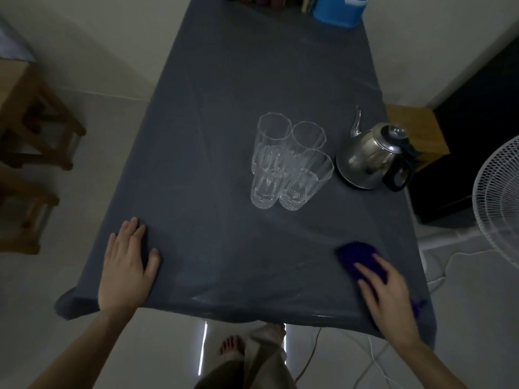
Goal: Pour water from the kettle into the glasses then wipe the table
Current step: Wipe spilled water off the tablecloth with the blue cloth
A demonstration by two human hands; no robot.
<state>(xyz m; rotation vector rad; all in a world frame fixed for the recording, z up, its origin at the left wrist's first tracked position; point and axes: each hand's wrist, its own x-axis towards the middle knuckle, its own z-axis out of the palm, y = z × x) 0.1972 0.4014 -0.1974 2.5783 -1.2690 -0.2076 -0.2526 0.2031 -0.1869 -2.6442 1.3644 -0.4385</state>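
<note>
My left hand (127, 266) lies flat and open on the table (224, 80). Right hand (384, 293) presses the purple cloth (356, 255) down, fingers spread, near the glasses (286, 161) and kettle (368, 158).

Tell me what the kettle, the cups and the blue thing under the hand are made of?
The kettle looks like shiny polished metal, probably steel: it mirrors the room. Its handle is black, likely plastic. The cups look like clear glass with cut ridges; you see the table through them, though clear plastic is possible. The blue thing under the right hand looks like soft cloth.
</note>
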